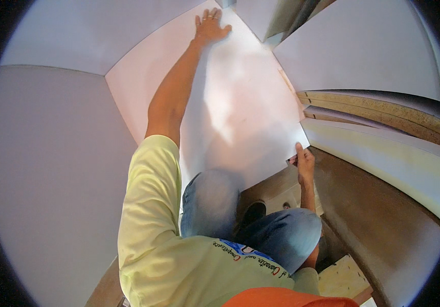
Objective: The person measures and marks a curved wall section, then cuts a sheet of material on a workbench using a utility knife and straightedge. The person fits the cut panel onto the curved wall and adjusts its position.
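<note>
A large white panel (245, 117) stretches out in front of me, with a bright glare across its middle. My left hand (211, 28) lies near the panel's far end, fingers spread on its surface. At the near right corner, my right hand (305, 162) grips the panel's edge, thumb on top and fingers curled below it. The fingertips under the panel are mostly hidden. My left knee (211, 197), in blue jeans, is bent right at the panel's near edge.
Pale upright boards (51, 153) close in the left side and far left. On the right stand another pale board (363, 51), stacked boards with raw brown edges (383, 110) and a brown surface (353, 184). A yellowish wooden piece (345, 279) lies at lower right.
</note>
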Action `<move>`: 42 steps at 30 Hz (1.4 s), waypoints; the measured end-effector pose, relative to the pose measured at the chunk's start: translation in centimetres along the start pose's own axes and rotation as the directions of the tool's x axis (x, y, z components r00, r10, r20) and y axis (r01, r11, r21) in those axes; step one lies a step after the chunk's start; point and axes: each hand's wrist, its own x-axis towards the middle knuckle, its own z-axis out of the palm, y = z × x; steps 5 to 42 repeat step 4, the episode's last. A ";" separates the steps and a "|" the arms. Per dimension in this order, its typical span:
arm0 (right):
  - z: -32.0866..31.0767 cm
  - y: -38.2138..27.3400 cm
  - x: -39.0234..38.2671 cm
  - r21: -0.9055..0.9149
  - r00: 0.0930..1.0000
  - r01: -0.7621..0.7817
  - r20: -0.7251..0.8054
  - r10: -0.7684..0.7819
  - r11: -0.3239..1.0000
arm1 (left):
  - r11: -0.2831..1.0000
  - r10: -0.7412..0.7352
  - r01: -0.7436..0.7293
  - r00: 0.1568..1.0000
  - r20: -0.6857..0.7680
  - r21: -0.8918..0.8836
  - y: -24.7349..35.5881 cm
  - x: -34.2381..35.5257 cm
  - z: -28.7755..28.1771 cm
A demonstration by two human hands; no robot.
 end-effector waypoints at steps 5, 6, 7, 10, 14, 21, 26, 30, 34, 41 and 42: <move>0.0 -0.2 0.6 -0.015 0.997 -0.035 0.069 0.036 0.999 | 1.000 0.024 -0.024 0.977 -0.214 0.004 -2.8 -6.2 0.1; 0.0 -0.2 0.6 -0.015 0.997 -0.035 0.069 0.036 0.999 | 1.000 0.024 -0.024 0.977 -0.214 0.004 -2.8 -6.2 0.1; 0.0 -0.2 0.6 -0.015 0.997 -0.035 0.069 0.036 0.999 | 1.000 0.024 -0.024 0.977 -0.214 0.004 -2.8 -6.2 0.1; 0.0 -0.2 0.6 -0.015 0.997 -0.035 0.069 0.036 0.999 | 1.000 0.024 -0.024 0.977 -0.214 0.004 -2.8 -6.2 0.1; 0.0 -0.2 0.6 -0.015 0.997 -0.035 0.069 0.036 0.999 | 1.000 0.024 -0.024 0.977 -0.214 0.004 -2.8 -6.2 0.1; 0.0 -0.2 0.6 -0.015 0.997 -0.035 0.069 0.036 0.999 | 1.000 0.024 -0.024 0.977 -0.214 0.004 -2.8 -6.2 0.1; 0.0 -0.2 0.6 -0.015 0.997 -0.035 0.069 0.036 0.999 | 1.000 0.024 -0.024 0.977 -0.214 0.004 -2.8 -6.2 0.1; 0.0 -0.2 0.6 -0.015 0.997 -0.035 0.069 0.036 0.999 | 1.000 0.024 -0.024 0.977 -0.214 0.004 -2.8 -6.2 0.1; 0.0 -0.2 0.6 -0.015 0.997 -0.035 0.069 0.036 0.999 | 1.000 0.024 -0.024 0.977 -0.214 0.004 -2.8 -6.2 0.1; 0.0 -0.2 0.6 -0.015 0.997 -0.035 0.069 0.036 0.999 | 1.000 0.024 -0.024 0.977 -0.214 0.004 -2.8 -6.2 0.1; 0.0 -0.2 0.6 -0.015 0.997 -0.035 0.069 0.036 0.999 | 1.000 0.024 -0.024 0.977 -0.214 0.004 -2.8 -6.2 0.1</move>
